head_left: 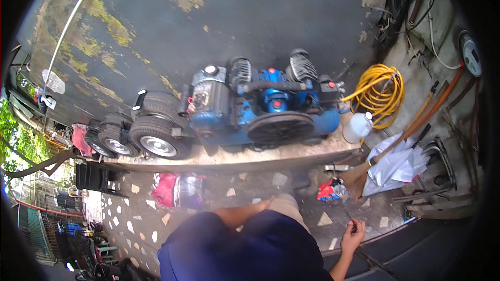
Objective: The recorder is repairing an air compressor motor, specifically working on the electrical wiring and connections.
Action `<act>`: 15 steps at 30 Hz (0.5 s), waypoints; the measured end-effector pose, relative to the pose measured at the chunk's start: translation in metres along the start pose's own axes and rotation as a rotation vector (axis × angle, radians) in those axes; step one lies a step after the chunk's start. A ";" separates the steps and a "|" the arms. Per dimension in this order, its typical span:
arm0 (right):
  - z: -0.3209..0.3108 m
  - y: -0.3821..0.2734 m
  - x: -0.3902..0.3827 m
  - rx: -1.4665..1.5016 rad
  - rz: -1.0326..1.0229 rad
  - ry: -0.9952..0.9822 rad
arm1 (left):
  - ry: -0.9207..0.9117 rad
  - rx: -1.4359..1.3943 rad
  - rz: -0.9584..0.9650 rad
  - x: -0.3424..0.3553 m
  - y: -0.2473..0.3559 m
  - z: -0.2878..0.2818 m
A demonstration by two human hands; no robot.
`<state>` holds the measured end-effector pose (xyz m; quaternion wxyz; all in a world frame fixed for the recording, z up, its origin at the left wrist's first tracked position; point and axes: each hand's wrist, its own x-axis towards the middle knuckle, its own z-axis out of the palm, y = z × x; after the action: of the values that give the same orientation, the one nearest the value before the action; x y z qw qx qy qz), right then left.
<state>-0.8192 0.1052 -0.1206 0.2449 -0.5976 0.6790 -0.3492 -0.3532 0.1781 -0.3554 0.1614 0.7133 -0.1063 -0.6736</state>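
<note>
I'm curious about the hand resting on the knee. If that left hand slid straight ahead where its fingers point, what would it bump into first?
The left hand points up and right across the knee. Straight on, it would probably first meet the small red bundle on the speckled floor, near the broom. Depth is hard to judge here.

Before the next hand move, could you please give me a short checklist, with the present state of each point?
1. Right hand pinches a small thin dark object: ok, though what the object is, cannot tell.
2. Left hand holds nothing and rests on the beige-trousered knee: ok.
3. Speckled terrazzo floor beside the knee is free of clutter: not ok, a red-and-clear plastic bag lies there.
4. Blue air compressor is within reach: cannot tell.
5. Coiled yellow hose is tidy: ok.
</note>
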 end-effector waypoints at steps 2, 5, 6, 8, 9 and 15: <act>-0.031 0.027 0.002 -0.066 0.001 0.103 | -0.127 -0.048 0.017 0.004 -0.002 0.042; -0.054 0.023 0.049 -0.097 0.064 0.085 | -0.301 -0.003 0.047 0.015 0.064 0.074; -0.075 0.039 0.072 -0.057 0.046 0.162 | -0.153 0.145 0.137 0.003 0.072 0.093; -0.122 0.061 0.123 -0.134 -0.023 0.348 | -0.080 0.206 0.192 -0.013 0.086 0.103; -0.150 0.074 0.145 -0.150 0.031 0.422 | -0.070 0.266 0.294 -0.028 0.096 0.114; -0.345 0.145 0.326 -0.031 -0.177 0.886 | 0.255 0.235 0.292 -0.038 0.076 0.170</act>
<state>-1.2253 -0.1467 0.0155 -0.1090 -0.4497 0.6698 -0.5807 -0.5197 0.1072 -0.2985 0.1852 0.7835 -0.2651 -0.5306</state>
